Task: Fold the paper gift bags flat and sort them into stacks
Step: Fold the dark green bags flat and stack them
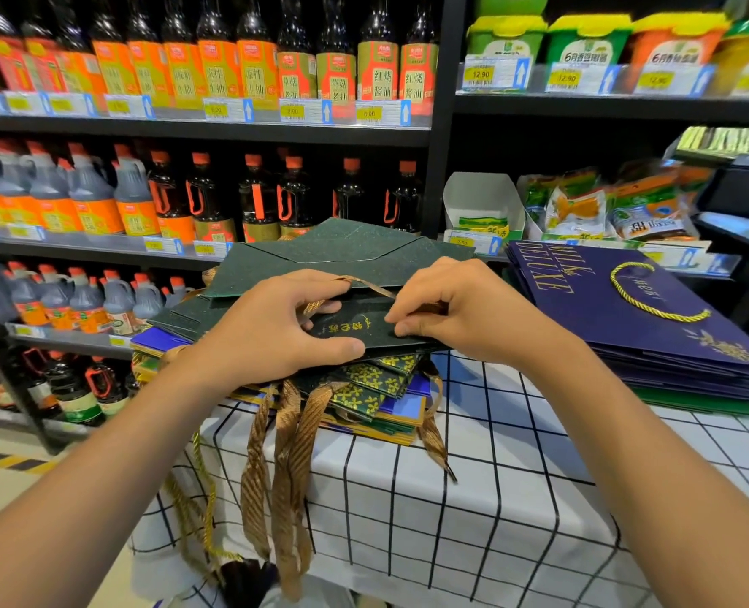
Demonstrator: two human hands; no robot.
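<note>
A dark green paper gift bag point(342, 256) lies folded on top of a mixed stack of green and blue bags point(381, 397) at the table's left. My left hand point(271, 326) grips the bag's near edge, thumb underneath. My right hand point(460, 309) pinches the same edge and its gold ribbon handle point(363, 285) beside the gold lettering. Gold ribbon handles point(289, 476) hang from the stack over the table's front. A stack of flat navy bags point(618, 309) with a gold cord handle sits at the right.
The table wears a white cloth with a black grid point(473, 498). Behind it stand black shop shelves point(438, 125) full of dark sauce bottles on the left and packaged snacks on the right. A yellow-black floor stripe point(8, 460) runs at lower left.
</note>
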